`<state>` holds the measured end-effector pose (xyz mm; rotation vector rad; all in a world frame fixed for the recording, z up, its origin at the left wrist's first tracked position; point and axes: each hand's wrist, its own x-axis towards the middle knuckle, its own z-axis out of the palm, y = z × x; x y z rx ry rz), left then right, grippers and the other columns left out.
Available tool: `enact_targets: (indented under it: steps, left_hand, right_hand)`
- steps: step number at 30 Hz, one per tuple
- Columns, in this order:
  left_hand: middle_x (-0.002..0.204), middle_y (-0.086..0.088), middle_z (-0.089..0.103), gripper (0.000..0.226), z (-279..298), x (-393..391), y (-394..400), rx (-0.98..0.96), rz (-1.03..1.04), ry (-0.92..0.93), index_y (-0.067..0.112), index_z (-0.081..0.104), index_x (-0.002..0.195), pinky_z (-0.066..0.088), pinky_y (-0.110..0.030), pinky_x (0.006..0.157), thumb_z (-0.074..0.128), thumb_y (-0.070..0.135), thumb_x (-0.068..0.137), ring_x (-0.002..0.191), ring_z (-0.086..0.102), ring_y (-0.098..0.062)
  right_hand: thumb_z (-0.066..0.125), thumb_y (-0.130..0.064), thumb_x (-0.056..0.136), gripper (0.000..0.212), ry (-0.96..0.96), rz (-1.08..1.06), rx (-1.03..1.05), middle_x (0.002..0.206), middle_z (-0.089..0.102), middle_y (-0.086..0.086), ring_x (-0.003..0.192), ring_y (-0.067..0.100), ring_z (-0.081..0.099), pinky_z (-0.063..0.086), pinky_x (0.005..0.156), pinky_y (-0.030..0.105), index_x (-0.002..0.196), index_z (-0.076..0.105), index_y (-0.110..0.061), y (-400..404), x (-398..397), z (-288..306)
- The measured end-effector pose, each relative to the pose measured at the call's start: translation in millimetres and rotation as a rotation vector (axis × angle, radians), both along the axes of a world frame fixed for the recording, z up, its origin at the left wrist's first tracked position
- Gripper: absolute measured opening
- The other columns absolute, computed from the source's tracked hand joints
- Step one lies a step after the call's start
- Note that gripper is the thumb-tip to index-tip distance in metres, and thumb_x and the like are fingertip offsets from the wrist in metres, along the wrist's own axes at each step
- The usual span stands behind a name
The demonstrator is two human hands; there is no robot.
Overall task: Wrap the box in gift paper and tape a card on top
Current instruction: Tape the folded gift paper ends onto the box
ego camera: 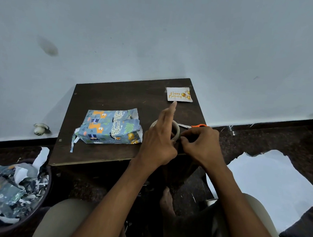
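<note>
Both hands on tape roll — left hand grips roll, right hand pinches tape end.

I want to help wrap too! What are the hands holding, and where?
Left hand grips the tape roll by its rim. Right hand pinches at the roll's near edge, probably the tape end.

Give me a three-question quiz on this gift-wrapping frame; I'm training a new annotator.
1. True or false: the card is already taped on the wrapped box.
2. Which item do both hands work on? A) tape roll B) scissors C) card
3. Fill in: the bin of paper scraps stands at the table's near ____ corner.

Key:
1. False; it lies alone at the far right corner.
2. A; left hand holds the roll, right hand's fingers pinch at it.
3. left
</note>
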<state>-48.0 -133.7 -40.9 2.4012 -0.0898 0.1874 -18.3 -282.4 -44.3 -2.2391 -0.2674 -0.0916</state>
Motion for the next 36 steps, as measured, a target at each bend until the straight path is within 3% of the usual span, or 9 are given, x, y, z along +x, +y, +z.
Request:
enact_targets:
  steps: [4, 8, 15, 21, 26, 29, 33, 36]
  left_hand:
    - [0.148, 0.009, 0.038, 0.113, 1.8, -1.8, -2.3, -0.016, -0.005, -0.034, 0.031, 0.008, 0.16, 0.056, -0.05, 0.076, 0.065, 0.006, 0.066, 0.106, 0.061, -0.027]
    - [0.15, 0.009, 0.036, 0.113, -1.1, -1.9, -3.9, -0.021, 0.014, -0.045, 0.031, 0.008, 0.16, 0.057, -0.049, 0.073, 0.066, 0.004, 0.067, 0.104, 0.062, -0.027]
    - [0.15, 0.013, 0.034, 0.114, -3.5, -0.8, -4.9, -0.077, 0.032, -0.067, 0.036, 0.009, 0.159, 0.059, -0.048, 0.073, 0.073, 0.008, 0.068, 0.105, 0.063, -0.024]
    - [0.136, 0.016, 0.054, 0.091, 20.0, -4.3, 2.5, -0.209, 0.117, -0.194, 0.029, 0.029, 0.155, 0.055, -0.024, 0.067, 0.073, -0.001, 0.081, 0.087, 0.068, 0.001]
    - [0.112, 0.013, 0.07, 0.072, 35.8, -15.1, 20.1, -0.413, 0.118, -0.175, 0.027, 0.042, 0.144, 0.056, -0.024, 0.068, 0.069, -0.004, 0.085, 0.081, 0.072, -0.008]
    - [0.104, 0.004, 0.074, 0.058, 41.8, -25.4, 30.1, -0.479, 0.087, -0.169, 0.02, 0.045, 0.135, 0.055, -0.023, 0.064, 0.068, -0.004, 0.087, 0.075, 0.073, -0.015]
    - [0.095, 0.001, 0.075, 0.044, 43.8, -35.0, 41.9, -0.498, 0.076, -0.166, 0.018, 0.046, 0.122, 0.059, -0.041, 0.061, 0.069, 0.001, 0.087, 0.071, 0.072, -0.02]
    - [0.091, 0.001, 0.073, 0.043, 44.4, -40.9, 47.1, -0.495, 0.1, -0.174, 0.017, 0.046, 0.116, 0.059, -0.04, 0.057, 0.072, 0.0, 0.086, 0.067, 0.071, -0.018]
  right_hand:
    - [0.075, -0.011, 0.074, 0.014, 0.024, -0.024, 0.008, 0.064, 0.066, -0.018, 0.071, -0.003, 0.067, 0.047, 0.067, 0.004, 0.083, 0.083, -0.018, -1.3, -1.4, 2.4]
    - [0.074, -0.01, 0.075, 0.024, 0.084, -0.112, 0.005, 0.073, 0.073, -0.009, 0.073, 0.0, 0.068, 0.052, 0.08, 0.014, 0.097, 0.082, -0.016, -5.7, 0.8, 1.6]
    - [0.072, -0.007, 0.074, 0.024, 0.12, -0.202, 0.084, 0.069, 0.074, -0.008, 0.07, 0.003, 0.069, 0.058, 0.076, 0.022, 0.089, 0.083, -0.021, -10.1, 5.4, -0.6]
    - [0.072, -0.01, 0.082, 0.017, 0.058, -0.21, 0.29, 0.072, 0.075, -0.005, 0.072, 0.01, 0.073, 0.062, 0.075, 0.037, 0.093, 0.081, -0.019, -7.5, 8.2, 0.4]
    - [0.073, -0.011, 0.09, 0.013, 0.136, -0.043, 0.63, 0.089, 0.078, 0.007, 0.075, 0.016, 0.07, 0.052, 0.063, 0.026, 0.102, 0.078, -0.011, 12.3, 6.6, 11.3]
    - [0.069, -0.017, 0.091, 0.021, 0.157, 0.085, 0.758, 0.093, 0.076, 0.013, 0.078, 0.022, 0.068, 0.05, 0.057, 0.025, 0.107, 0.076, -0.006, 24.4, 3.8, 19.5]
    - [0.069, -0.018, 0.092, 0.02, 0.199, 0.211, 0.731, 0.082, 0.073, 0.01, 0.07, 0.014, 0.063, 0.045, 0.051, 0.025, 0.103, 0.077, -0.004, 37.0, 1.0, 27.0]
    - [0.072, -0.01, 0.091, 0.008, 0.228, 0.279, 0.696, 0.078, 0.074, 0.009, 0.063, 0.013, 0.06, 0.044, 0.048, 0.025, 0.094, 0.078, -0.004, 45.6, -1.3, 30.8]
